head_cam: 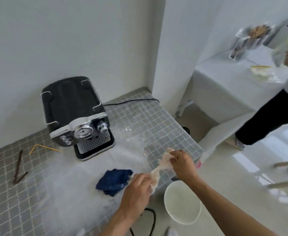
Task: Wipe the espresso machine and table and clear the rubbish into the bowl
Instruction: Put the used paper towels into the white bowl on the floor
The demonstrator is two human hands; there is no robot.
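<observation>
Both hands' grips [136, 186] [182, 160] clutch crumpled tissue [163, 163] at table edge [187, 133], above bowl [182, 201].

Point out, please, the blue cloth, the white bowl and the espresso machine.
blue cloth [113, 182]: head view, middle of the crumpled fabric.
white bowl [182, 201]: head view, inside of the bowl, near its centre.
espresso machine [71, 103]: head view, dark top panel.

No text, label, brand or number can be read; the espresso machine's [78, 116] dial markings are blurred.
</observation>
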